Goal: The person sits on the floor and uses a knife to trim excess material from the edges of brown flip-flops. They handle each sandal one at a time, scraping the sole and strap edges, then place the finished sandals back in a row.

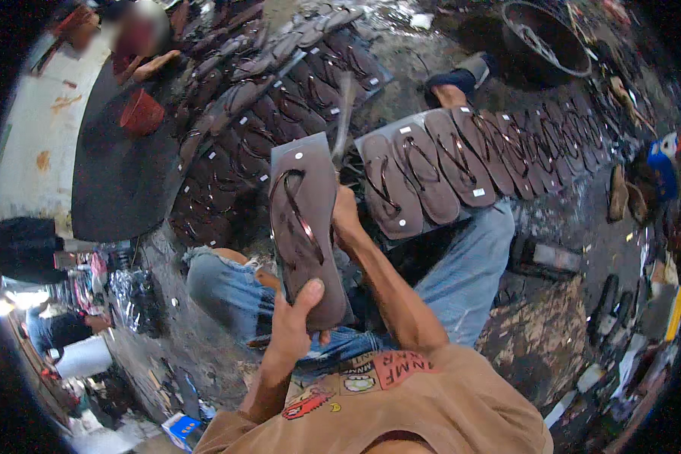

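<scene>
Left hand [295, 321] gripping brown sandal [304, 227] heel, right hand [346, 216] closed beside it

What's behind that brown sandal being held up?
Behind the brown sandal lie rows of dark sandals on the ground. The right hand reaches behind its edge; its fingers and whatever they grip are covered.

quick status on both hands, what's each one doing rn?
Left hand: closed on the heel end of the brown flip-flop.
Right hand: at the flip-flop's right edge, gripping a thin tool; fingers mostly hidden.
</scene>
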The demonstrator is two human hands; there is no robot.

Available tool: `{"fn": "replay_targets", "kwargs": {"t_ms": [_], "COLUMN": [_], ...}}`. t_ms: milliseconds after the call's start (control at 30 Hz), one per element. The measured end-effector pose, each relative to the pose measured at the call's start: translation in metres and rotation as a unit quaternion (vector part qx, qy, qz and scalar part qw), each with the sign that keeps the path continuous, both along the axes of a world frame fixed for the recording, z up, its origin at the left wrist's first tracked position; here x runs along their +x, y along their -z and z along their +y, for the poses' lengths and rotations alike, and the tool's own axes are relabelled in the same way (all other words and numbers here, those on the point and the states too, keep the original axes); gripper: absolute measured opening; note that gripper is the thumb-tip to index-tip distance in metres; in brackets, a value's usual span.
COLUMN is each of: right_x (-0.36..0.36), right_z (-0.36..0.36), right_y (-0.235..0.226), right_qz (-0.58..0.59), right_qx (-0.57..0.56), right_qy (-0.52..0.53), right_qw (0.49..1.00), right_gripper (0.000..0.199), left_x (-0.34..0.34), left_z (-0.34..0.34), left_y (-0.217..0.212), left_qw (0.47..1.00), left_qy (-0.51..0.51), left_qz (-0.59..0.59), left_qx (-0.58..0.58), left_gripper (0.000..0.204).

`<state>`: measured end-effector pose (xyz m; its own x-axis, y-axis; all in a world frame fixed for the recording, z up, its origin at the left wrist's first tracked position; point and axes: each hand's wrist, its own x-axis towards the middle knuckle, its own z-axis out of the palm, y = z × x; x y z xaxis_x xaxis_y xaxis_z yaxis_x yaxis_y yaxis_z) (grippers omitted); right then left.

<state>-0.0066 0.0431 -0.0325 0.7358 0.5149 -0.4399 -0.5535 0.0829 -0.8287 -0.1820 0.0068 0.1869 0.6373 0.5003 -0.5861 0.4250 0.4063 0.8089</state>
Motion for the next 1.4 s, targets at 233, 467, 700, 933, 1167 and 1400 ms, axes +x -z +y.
{"fn": "replay_targets", "kwargs": {"t_ms": [233, 467, 700, 933, 1167, 1400], "right_x": [0.006, -0.077, -0.159, -0.205, -0.169, -0.088], "right_z": [-0.121, -0.158, -0.259, -0.300, -0.239, -0.149], "right_y": [-0.173, -0.198, -0.176, -0.156, -0.166, -0.157], "right_qz": [-0.233, -0.239, -0.299, -0.375, -0.342, -0.350], "right_qx": [0.031, 0.043, -0.157, -0.157, -0.257, -0.156], "right_qy": [0.034, 0.028, -0.228, -0.234, -0.249, -0.259], "right_qw": [0.971, 0.970, 0.913, 0.883, 0.869, 0.887], "right_gripper": [0.030, 0.034, 0.026, 0.027, 0.024, 0.028], "left_x": [-0.018, -0.001, -0.058, -0.065, -0.054, -0.036], "left_z": [0.017, 0.078, 0.087, 0.047, 0.050, 0.045], "left_y": [0.034, 0.009, 0.042, 0.001, 0.000, -0.031], "left_qw": [0.989, 0.983, 0.983, 0.954, 0.984, 0.995], "left_qy": [0.068, -0.039, -0.078, -0.165, -0.088, -0.055], "left_qz": [-0.062, -0.177, -0.160, -0.161, -0.143, -0.055], "left_qx": [0.113, 0.008, -0.042, -0.194, -0.055, -0.063], "left_gripper": [0.072, 0.036, 0.042, 0.045, 0.042, 0.046]}}
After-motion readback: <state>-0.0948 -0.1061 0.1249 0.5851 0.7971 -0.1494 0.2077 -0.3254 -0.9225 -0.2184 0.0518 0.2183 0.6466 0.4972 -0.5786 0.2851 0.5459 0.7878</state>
